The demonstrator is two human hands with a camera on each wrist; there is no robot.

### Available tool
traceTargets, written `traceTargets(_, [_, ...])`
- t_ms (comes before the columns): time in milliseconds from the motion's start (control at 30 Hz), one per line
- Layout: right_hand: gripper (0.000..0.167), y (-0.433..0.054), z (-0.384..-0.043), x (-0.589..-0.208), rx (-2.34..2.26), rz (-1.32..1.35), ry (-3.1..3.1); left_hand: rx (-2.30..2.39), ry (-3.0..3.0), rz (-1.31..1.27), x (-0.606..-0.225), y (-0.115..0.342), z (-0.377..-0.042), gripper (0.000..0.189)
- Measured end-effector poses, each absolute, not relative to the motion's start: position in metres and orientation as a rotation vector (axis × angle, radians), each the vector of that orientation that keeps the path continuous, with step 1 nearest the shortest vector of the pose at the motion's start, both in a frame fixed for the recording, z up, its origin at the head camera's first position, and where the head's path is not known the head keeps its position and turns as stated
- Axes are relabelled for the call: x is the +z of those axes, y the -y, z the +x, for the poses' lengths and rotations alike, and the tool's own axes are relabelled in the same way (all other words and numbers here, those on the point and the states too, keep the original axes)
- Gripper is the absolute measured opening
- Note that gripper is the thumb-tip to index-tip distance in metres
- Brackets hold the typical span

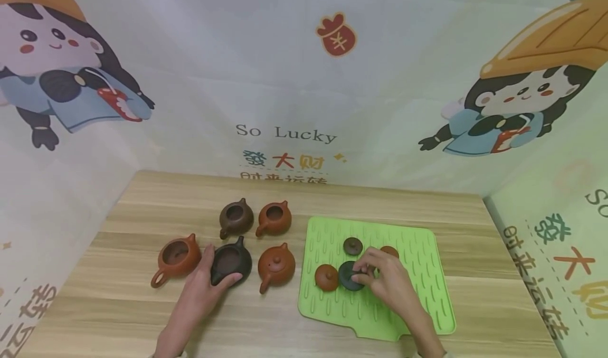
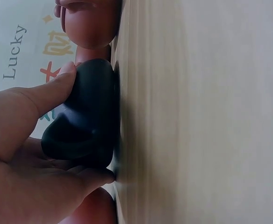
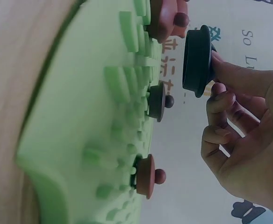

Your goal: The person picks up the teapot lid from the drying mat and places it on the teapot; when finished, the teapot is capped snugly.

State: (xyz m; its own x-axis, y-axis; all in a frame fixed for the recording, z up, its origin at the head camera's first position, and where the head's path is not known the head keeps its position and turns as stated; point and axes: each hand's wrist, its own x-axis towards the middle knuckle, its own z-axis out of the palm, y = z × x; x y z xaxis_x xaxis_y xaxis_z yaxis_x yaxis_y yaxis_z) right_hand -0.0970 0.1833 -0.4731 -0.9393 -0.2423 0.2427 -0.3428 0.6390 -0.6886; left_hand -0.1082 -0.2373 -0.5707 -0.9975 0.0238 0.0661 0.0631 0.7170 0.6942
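My left hand grips the sides of a black teapot, thumb on one side and fingers on the other. The teapot stands on the wooden table with its top opening uncovered and spout pointing away. My right hand pinches the knob of a black teapot lid between thumb and fingers. In the right wrist view this lid hangs above the green mat, apart from it. On the mat lie a reddish-brown lid, a dark brown lid and another reddish-brown lid, partly hidden behind my right hand.
Left of the mat, a reddish-brown teapot wears its lid. Uncovered are a dark brown teapot, a small reddish-brown teapot behind, and a larger reddish-brown one close to my left hand. Printed cloth walls the table.
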Motion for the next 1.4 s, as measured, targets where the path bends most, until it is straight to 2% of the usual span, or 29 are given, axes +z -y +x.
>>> traceTargets(267, [0.024,-0.169,-0.102,-0.467,1.164,0.581,2.678,-1.157,2.867,-0.068,-0.572,0.238,-0.108,0.117])
traceTargets(667, [0.017,-0.148,-0.108,-0.456,1.098,0.631,2.720,-1.151,2.841,-0.077,-0.570,0.235,-0.107,0.113])
traceTargets(1400, [0.016,-0.083,-0.126,-0.442,1.059,0.831,2.751,-1.177,2.865,-0.049,-0.561,0.233,-0.107,0.115])
